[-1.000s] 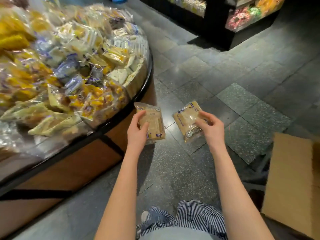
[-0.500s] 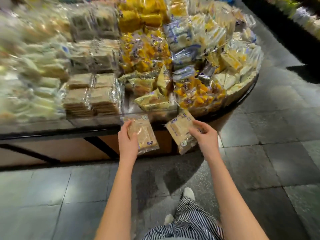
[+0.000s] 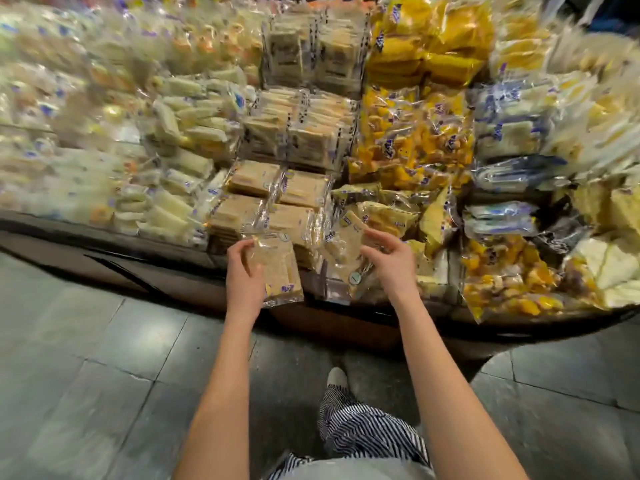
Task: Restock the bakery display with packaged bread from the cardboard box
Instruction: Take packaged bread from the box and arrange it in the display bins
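Over display rim [image 3: 104, 235], clear-wrapped tan bread packet [image 3: 277, 271]

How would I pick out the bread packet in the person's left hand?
Start at the bakery display heaped with wrapped bread, then find the tan square stacks at its near edge. Right before them the left hand grips a clear packet of pale brown bread. Unlike its neighbours it lies in no stack, and shows purple print at its lower corner.

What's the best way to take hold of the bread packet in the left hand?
By its long left edge, from the left, as the left hand does: the bread packet is flat and thin, so a pinch spans it.
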